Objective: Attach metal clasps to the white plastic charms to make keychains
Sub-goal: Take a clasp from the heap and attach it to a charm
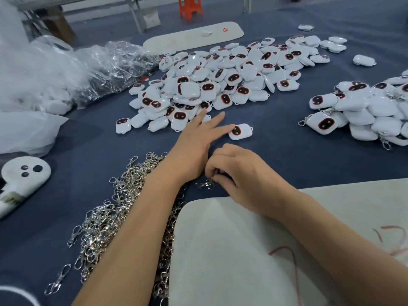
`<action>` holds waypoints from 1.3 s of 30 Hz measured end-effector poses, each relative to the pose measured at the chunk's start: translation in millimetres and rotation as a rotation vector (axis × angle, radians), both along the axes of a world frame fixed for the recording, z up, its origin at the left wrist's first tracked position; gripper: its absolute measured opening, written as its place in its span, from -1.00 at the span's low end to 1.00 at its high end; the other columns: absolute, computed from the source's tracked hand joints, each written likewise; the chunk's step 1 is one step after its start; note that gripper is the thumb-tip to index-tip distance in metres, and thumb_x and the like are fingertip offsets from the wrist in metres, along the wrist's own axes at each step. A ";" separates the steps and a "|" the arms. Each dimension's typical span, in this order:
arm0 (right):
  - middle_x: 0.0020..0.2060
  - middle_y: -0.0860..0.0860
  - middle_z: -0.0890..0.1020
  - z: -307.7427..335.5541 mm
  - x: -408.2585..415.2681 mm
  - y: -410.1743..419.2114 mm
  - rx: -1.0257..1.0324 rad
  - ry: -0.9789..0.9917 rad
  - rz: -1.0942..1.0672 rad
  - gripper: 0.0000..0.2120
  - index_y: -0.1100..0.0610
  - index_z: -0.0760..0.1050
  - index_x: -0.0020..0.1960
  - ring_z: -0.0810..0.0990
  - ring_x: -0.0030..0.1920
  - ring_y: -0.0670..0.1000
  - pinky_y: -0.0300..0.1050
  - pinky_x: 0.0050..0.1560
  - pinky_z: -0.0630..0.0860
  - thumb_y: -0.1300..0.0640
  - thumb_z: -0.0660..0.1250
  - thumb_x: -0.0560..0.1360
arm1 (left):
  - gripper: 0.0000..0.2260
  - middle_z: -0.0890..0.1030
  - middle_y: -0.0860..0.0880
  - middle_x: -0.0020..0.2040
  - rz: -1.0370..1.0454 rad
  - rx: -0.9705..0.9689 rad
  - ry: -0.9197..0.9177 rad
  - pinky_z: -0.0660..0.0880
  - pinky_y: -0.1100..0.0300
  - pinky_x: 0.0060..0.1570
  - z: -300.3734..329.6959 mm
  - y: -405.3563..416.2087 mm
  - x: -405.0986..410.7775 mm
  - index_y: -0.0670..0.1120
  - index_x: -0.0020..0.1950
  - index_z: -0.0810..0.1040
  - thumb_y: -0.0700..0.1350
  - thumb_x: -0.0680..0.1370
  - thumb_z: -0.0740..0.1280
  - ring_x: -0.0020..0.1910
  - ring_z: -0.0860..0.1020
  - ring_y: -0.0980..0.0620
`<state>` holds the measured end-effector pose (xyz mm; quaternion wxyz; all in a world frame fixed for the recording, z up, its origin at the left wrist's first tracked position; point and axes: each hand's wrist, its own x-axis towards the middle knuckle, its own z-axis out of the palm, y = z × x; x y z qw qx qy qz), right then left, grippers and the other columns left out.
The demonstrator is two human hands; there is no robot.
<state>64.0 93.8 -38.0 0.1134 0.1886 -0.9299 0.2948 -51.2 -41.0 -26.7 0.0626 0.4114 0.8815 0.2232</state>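
Observation:
A big heap of white plastic charms [223,74] with dark red-rimmed faces lies on the blue cloth ahead. My left hand [198,138] stretches forward with straight fingers, its fingertip touching a single charm [240,131] lying apart from the heap. My right hand [234,175] sits just behind it with curled fingers pinching a small metal clasp [207,184]. A pile of loose silver clasps [123,208] spreads under and left of my left forearm. At the right, a second pile of charms [366,111] has clasps hanging from some of them.
Clear plastic bags [66,71] with more parts fill the left side. A white pad [242,250] covers the near table edge. A long white tray [194,36] lies at the back, a white panel with three dark dots [24,173] at the left.

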 end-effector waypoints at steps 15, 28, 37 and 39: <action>-0.27 0.10 0.71 -1.8 -3.0 24.5 -1.062 -0.041 -0.418 -0.86 0.25 0.45 -0.09 0.55 -0.42 0.06 -0.13 -0.50 0.43 0.45 0.23 0.54 | -0.79 0.53 0.08 -0.05 0.041 0.164 0.150 0.42 0.07 -0.03 -3.7 14.0 12.2 -0.04 -0.03 0.57 -0.02 0.47 0.55 -0.04 0.46 0.04; -0.22 -0.15 0.70 -6.6 -4.4 47.2 -0.583 0.059 -0.680 -0.88 -0.04 0.63 -0.13 0.62 -0.25 -0.11 -0.29 -0.21 0.50 0.16 0.45 0.55 | -0.88 0.68 0.05 -0.24 0.473 0.550 -0.282 0.49 0.24 -0.23 4.0 24.6 27.4 0.04 -0.10 0.53 -0.13 0.49 0.45 -0.30 0.58 0.14; 0.01 -0.18 0.67 -5.2 -6.1 50.6 -0.492 0.039 -0.533 -0.90 -0.06 0.66 0.04 0.57 0.13 -0.05 -0.20 0.00 0.49 -0.01 0.37 0.65 | -0.84 0.73 -0.07 -0.16 0.319 0.840 -0.473 0.67 0.02 -0.05 -4.5 30.1 30.2 -0.11 -0.08 0.63 -0.21 0.46 0.58 -0.17 0.72 -0.04; -0.03 -0.16 0.69 -6.5 -6.3 52.3 -0.533 0.011 -0.489 -0.88 -0.06 0.69 -0.01 0.58 0.09 -0.04 -0.17 -0.05 0.51 -0.02 0.39 0.64 | -0.84 0.74 -0.08 -0.11 0.258 0.833 -0.447 0.68 0.03 -0.03 -6.1 32.8 30.7 -0.14 -0.06 0.64 -0.23 0.46 0.58 -0.14 0.74 -0.05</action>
